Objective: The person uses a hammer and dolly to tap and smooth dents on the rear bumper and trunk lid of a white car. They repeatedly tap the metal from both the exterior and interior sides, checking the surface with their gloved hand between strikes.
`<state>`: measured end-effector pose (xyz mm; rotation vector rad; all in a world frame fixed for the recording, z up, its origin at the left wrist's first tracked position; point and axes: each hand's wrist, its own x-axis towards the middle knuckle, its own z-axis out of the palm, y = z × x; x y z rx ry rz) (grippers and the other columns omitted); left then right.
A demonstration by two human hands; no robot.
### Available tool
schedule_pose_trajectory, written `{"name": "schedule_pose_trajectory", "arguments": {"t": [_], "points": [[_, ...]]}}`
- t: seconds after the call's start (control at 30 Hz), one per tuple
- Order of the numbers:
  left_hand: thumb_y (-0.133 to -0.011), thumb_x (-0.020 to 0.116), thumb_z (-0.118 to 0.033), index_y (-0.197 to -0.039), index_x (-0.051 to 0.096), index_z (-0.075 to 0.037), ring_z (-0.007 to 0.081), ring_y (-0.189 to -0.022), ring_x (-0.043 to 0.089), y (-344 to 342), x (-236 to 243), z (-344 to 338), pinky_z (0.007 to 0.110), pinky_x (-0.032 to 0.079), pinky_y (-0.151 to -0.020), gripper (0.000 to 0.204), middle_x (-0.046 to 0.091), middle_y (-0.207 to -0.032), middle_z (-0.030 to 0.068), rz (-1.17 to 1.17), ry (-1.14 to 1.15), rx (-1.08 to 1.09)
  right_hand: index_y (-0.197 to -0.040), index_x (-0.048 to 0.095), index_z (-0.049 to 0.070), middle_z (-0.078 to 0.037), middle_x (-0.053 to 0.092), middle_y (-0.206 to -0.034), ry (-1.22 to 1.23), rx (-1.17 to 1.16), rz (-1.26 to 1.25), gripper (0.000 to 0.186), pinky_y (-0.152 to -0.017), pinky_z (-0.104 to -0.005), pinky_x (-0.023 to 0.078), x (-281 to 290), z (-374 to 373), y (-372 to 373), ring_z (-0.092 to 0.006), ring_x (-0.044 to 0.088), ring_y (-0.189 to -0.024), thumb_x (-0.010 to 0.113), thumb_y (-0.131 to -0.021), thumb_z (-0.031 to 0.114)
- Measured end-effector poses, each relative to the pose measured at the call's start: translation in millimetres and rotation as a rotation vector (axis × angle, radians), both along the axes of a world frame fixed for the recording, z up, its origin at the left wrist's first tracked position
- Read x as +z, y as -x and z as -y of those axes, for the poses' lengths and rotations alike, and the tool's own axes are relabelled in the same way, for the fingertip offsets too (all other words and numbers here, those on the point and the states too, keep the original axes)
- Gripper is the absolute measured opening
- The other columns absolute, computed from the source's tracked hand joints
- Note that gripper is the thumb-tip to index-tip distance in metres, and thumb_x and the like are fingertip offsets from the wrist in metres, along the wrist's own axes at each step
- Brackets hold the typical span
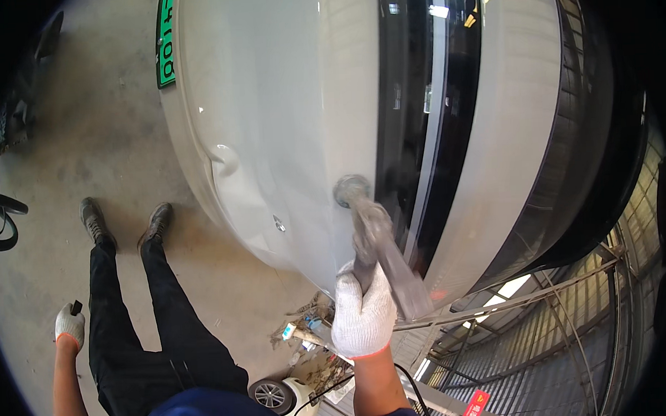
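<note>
My right hand [364,314], in a white knit glove, is wrapped round the handle of a grey, dusty power tool with a round disc head [377,232]. Its disc meets the pale body panel of a car [283,84], close to a glossy black band. Motion slightly blurs the tool. Dents and creases mark the panel to the left of the disc, and a small dark damaged spot [279,223] lies below them. Away at the lower left, my gloved left hand [68,329] hangs beside my leg, closed on a small black object [76,308] whose kind I cannot make out.
A green number plate [165,44] is on the car at the top left. Black cable [413,390] runs by my right forearm. Dark hoses [3,219] lie at the left edge. Scattered debris [319,324] and another white car [282,396] are beyond the panel's lower edge.
</note>
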<state>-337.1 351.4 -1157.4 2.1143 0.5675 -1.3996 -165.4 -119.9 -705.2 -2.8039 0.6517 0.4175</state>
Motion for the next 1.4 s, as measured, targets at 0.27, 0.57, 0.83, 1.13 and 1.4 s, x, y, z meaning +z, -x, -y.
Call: {"name": "schedule_pose_trajectory", "arguments": {"t": [0.27, 0.57, 0.83, 1.13, 1.4], "points": [[-0.091, 0.059, -0.010, -0.123, 0.068, 0.005, 0.0456, -0.105, 0.072, -18, 14, 11, 0.048, 0.055, -0.093, 0.037, 0.074, -0.110, 0.0301, -0.066, -0.052, -0.043, -0.144, 0.062, 0.006, -0.018, 0.067, -0.110, 0.093, 0.068, 0.060, 0.047, -0.076, -0.0449, 0.057, -3, -4, -16, -0.0363, 0.068, -0.087, 0.066, -0.100, 0.019], [-0.092, 0.059, -0.010, -0.127, 0.069, 0.004, 0.0390, -0.106, 0.074, 7, -12, -10, 0.043, 0.055, -0.095, 0.039, 0.077, -0.113, 0.0239, 0.069, -0.038, -0.017, -0.126, 0.067, 0.004, -0.019, 0.068, -0.099, -0.053, -0.036, 0.074, 0.031, -0.067, -0.0456, 0.058, -7, 22, 43, -0.0395, 0.071, -0.080, 0.067, -0.097, 0.012], [-0.095, 0.059, -0.012, -0.131, 0.067, 0.004, 0.0406, -0.110, 0.073, -16, 14, 9, 0.045, 0.056, -0.096, 0.041, 0.075, -0.120, 0.0271, -0.091, -0.032, -0.028, -0.114, 0.066, 0.005, -0.018, 0.067, -0.091, -0.049, -0.042, 0.039, 0.028, -0.066, -0.0450, 0.058, 8, 30, 77, -0.0381, 0.072, -0.075, 0.078, -0.089, 0.008], [-0.097, 0.062, -0.020, -0.112, 0.067, 0.002, 0.0514, -0.102, 0.068, -49, 81, 85, 0.052, 0.053, -0.086, 0.027, 0.072, -0.103, 0.0313, 0.197, 0.014, -0.129, -0.134, 0.066, 0.006, -0.018, 0.064, -0.100, -0.043, 0.007, -0.019, 0.041, -0.071, -0.0481, 0.056, 5, 52, 108, -0.0402, 0.072, -0.084, 0.071, -0.093, 0.010], [-0.103, 0.060, -0.020, -0.106, 0.062, 0.002, 0.0350, -0.072, 0.061, -102, 239, 213, 0.043, 0.050, -0.072, 0.023, 0.063, -0.080, 0.0243, 0.557, 0.396, 0.151, -0.119, 0.064, 0.001, -0.013, 0.072, -0.087, -0.361, -0.020, -0.048, 0.030, -0.070, -0.0378, 0.058, 5, 47, 140, -0.0249, 0.072, -0.073, 0.077, -0.094, 0.011]]}}
